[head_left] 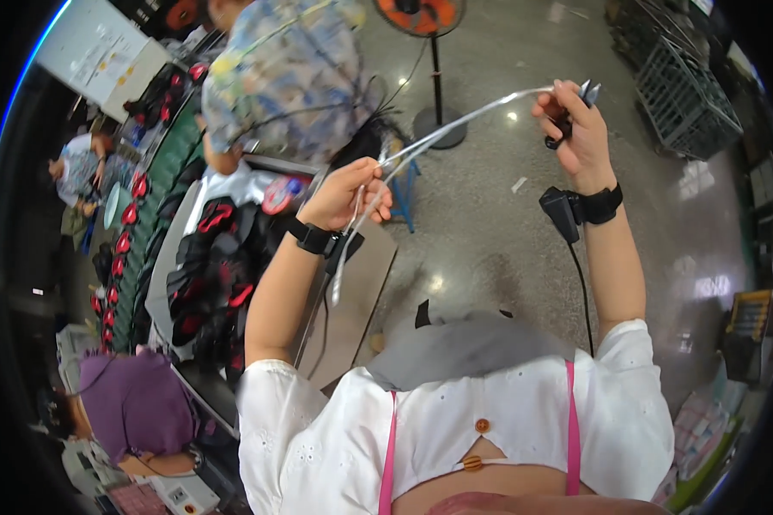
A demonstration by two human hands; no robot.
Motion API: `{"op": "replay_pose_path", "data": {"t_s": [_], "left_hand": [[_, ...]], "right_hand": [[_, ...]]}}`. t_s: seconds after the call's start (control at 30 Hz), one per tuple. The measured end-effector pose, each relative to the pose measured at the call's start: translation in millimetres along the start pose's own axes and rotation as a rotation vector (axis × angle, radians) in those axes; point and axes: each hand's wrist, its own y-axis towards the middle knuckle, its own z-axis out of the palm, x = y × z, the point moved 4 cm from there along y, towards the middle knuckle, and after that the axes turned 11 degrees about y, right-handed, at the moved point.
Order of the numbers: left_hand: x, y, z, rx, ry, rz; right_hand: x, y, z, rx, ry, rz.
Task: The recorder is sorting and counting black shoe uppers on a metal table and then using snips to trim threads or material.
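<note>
A bundle of thin silvery-white cords [455, 126] stretches in an arc between my two raised hands. My left hand [345, 199] is closed around the cords, and their loose ends hang below it past the wrist. Higher and to the right, my right hand [580, 129] pinches the far end of the cords between thumb and finger. In that same hand sits a small pair of snips [590, 93], dark-handled, with two pointed metal tips standing up past the fingers. Each wrist wears a black strap with a small device and cable.
On my left, a bin [157, 283] holds black and red shoe parts beside a green conveyor [159, 176] carrying more. Co-workers in a patterned shirt [292, 81] and a purple top [137, 403] are close by. An orange fan [436, 77] stands ahead; a grey crate [687, 99] lies far right.
</note>
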Motion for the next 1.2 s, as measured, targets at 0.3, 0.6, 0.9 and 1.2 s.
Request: {"op": "replay_pose_path", "data": {"t_s": [0.3,0.6,0.9,1.2], "left_hand": [[3.5,205.4,68.2,0.138,-0.003,-0.093],[0.0,424.8,30.4,0.169,0.114,-0.096],[-8.0,652.3,49.1,0.36,0.185,-0.148],[-55.3,874.0,39.9,0.139,0.379,-0.119]], "right_hand": [[94.1,90.1,-185.6,-0.203,-0.198,-0.145],[163.3,243.9,-294.8,-0.199,-0.379,0.027],[262.2,350.2,-430.9,-0.28,-0.928,0.006],[320.1,547.0,-598.2,-0.289,-1.136,-0.065]]}}
